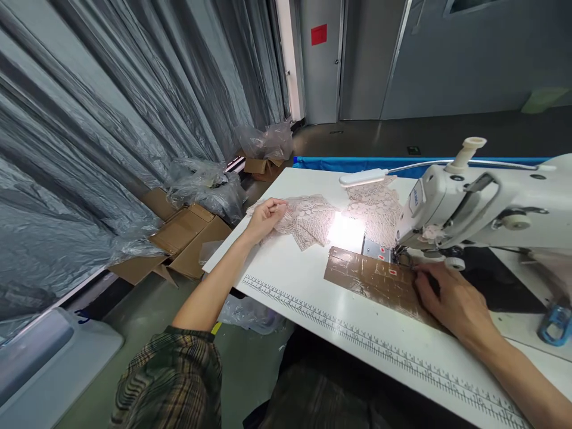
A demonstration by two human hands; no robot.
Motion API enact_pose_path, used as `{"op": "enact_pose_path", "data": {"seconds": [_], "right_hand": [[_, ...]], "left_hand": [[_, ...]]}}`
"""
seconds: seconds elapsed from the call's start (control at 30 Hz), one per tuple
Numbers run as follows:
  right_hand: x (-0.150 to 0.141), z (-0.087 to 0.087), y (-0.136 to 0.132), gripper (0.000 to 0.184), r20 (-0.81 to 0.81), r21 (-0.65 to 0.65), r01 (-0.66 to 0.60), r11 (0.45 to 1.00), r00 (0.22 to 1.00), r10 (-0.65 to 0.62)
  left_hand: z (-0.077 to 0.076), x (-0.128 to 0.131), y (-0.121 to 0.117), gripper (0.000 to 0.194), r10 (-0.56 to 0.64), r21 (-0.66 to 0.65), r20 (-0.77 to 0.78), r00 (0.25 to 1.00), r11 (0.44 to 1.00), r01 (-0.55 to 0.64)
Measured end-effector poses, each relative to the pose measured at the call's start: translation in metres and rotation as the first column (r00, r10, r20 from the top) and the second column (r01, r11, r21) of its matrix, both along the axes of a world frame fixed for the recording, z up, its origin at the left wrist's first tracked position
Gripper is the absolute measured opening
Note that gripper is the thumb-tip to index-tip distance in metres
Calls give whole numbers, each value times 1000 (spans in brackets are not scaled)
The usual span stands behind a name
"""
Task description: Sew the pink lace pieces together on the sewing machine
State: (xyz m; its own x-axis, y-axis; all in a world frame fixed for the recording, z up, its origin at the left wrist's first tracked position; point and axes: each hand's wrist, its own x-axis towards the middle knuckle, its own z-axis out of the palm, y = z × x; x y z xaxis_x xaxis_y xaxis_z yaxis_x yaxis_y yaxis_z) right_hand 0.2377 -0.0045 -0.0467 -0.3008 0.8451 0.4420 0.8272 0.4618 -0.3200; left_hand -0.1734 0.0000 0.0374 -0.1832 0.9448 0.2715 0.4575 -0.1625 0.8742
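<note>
Grip of our left hand (264, 219) pinches lace (315, 215) on bench (286, 262), seemingly to hold it spread; right hand (458, 301) sits close under sewing machine (447, 190), its grip unclear to us.

Silver curtain (147, 83) at upper left, grey doors (319, 71) at top centre, dark wall (478, 65) at upper right, boxes (183, 229) at left.
</note>
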Motion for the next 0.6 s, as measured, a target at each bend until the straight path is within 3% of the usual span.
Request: {"op": "enact_pose_path", "data": {"seconds": [0.07, 0.1, 0.13, 0.23, 0.3, 0.33, 0.4, 0.47, 0.57, 0.6], "right_hand": [[-8, 11, -9, 29, -1, 17, -8, 1000, 1000, 8], [-13, 18, -14, 28, -31, 13, -86, 996, 996, 86], [-19, 25, -20, 28, -69, 0, -196, 981, 978, 196], [-37, 48, -38, 56, -171, -62, -473, 879, 873, 457], [-43, 62, -50, 50, -225, -162, -592, 790, 801, 555], [-43, 68, -56, 40, -246, -250, -646, 721, 763, 598], [-38, 79, -66, 24, -347, -415, -700, 581, 712, 610], [-29, 86, -72, 23, -486, -522, -729, 442, 680, 549], [-16, 90, -70, 33, -617, -600, -753, 271, 651, 443], [-12, 89, -65, 37, -635, -612, -749, 254, 656, 408]], "left_hand": [[5, 29, -16, 44, -214, -57, -60, 975, 976, 210], [9, 45, -24, 41, -346, -90, -123, 930, 937, 337], [14, 62, -32, 39, -477, -121, -193, 857, 879, 462], [36, 107, -56, 44, -786, -194, -309, 535, 603, 774], [56, 125, -69, 45, -858, -214, -361, 364, 456, 864], [66, 129, -74, 43, -868, -217, -384, 315, 416, 883], [81, 129, -81, 46, -855, -221, -445, 265, 392, 893], [88, 123, -82, 52, -822, -231, -489, 292, 445, 865], [81, 110, -70, 50, -785, -190, -466, 408, 539, 820], [74, 107, -63, 47, -774, -157, -440, 455, 565, 810]]}}
